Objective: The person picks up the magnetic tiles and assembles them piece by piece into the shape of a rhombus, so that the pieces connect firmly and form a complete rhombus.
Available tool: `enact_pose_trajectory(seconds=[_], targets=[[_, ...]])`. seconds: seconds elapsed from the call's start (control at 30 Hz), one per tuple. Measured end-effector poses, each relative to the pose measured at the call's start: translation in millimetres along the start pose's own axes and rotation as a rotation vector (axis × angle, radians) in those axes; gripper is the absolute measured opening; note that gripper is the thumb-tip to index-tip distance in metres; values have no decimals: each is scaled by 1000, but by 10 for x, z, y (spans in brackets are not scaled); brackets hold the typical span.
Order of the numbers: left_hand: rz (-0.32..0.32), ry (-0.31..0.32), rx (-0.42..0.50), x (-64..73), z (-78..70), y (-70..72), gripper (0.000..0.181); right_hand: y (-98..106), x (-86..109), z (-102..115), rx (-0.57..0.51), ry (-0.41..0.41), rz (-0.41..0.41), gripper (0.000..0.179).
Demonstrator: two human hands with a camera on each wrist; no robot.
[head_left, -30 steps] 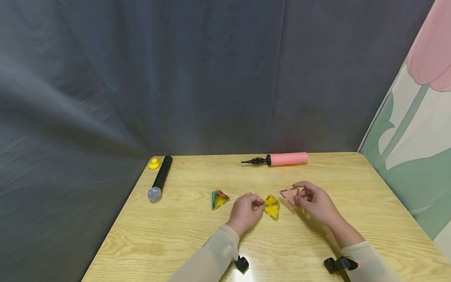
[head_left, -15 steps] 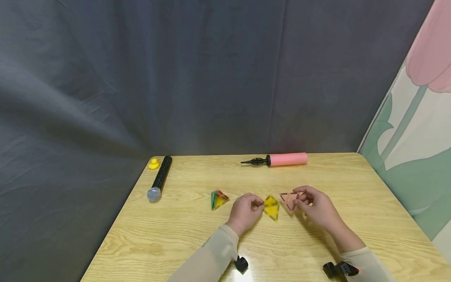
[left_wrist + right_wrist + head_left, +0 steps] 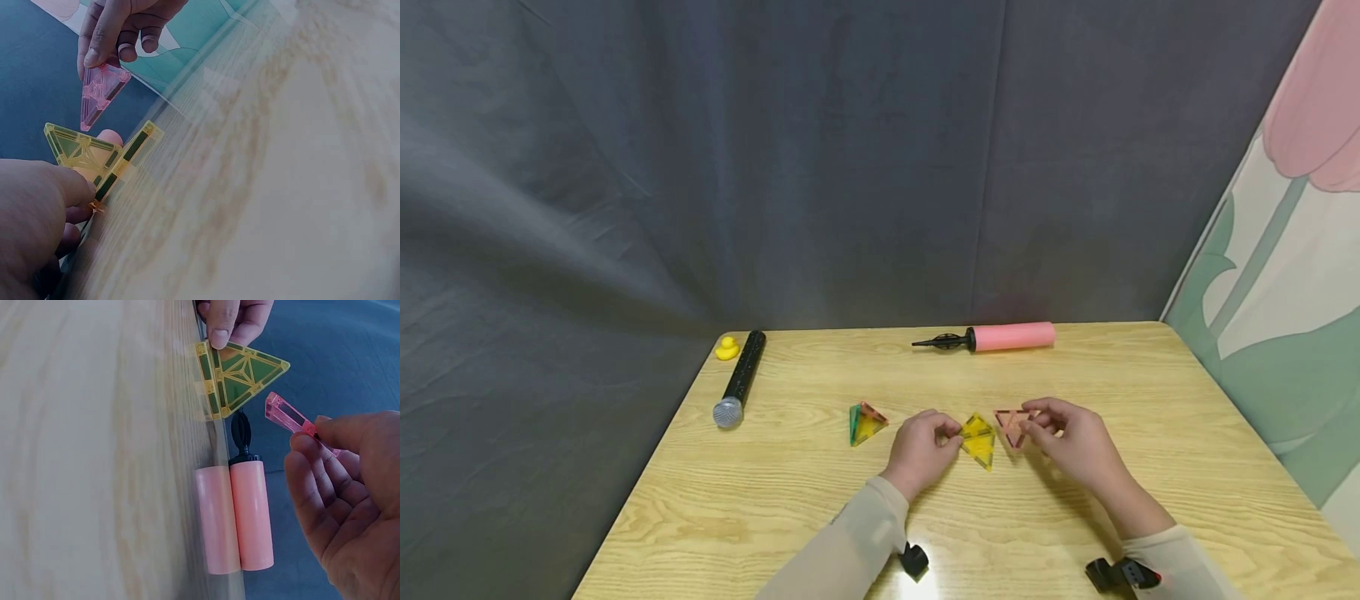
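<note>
At a corner, my left hand (image 3: 920, 454) pinches a yellow triangular magnetic tile (image 3: 85, 149) that stands upright. Along its base, a second yellow tile (image 3: 128, 159) lies on the table, the two edges together. To the right, my right hand (image 3: 1075, 437) pinches a pink triangular magnetic tile (image 3: 1011, 427) between thumb and fingers. This pink tile (image 3: 287, 416) is held raised, a small gap away from the upright yellow one (image 3: 242, 375). Left of my left hand sits a small pyramid (image 3: 868, 427) of green, red and yellow triangular tiles.
A pink hand pump (image 3: 1013, 337) with a black nozzle lies near the table's back edge. At the back left are a black microphone (image 3: 745, 371) with a silver head and a yellow rubber duck (image 3: 727, 348). A dark curtain (image 3: 850, 167) hangs behind the table (image 3: 760, 517).
My right hand has come slightly nearer to me, and the pink tile has turned a little in its fingers. The left hand and the yellow tiles have stayed put.
</note>
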State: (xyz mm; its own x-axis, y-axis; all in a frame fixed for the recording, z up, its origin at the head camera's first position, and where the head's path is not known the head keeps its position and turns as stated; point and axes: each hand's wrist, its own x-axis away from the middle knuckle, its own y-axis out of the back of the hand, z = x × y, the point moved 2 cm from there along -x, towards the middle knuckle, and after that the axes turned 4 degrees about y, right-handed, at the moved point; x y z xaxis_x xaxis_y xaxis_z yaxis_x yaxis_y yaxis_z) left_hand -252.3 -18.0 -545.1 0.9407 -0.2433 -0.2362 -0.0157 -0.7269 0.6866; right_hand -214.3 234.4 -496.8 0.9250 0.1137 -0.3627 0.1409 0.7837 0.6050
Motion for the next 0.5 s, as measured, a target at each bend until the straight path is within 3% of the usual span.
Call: enact_pose_trajectory(seconds=[0.5], targets=[[5,-1,-6,0,-6,13,7,-5,5,60,39,-49,37,20]])
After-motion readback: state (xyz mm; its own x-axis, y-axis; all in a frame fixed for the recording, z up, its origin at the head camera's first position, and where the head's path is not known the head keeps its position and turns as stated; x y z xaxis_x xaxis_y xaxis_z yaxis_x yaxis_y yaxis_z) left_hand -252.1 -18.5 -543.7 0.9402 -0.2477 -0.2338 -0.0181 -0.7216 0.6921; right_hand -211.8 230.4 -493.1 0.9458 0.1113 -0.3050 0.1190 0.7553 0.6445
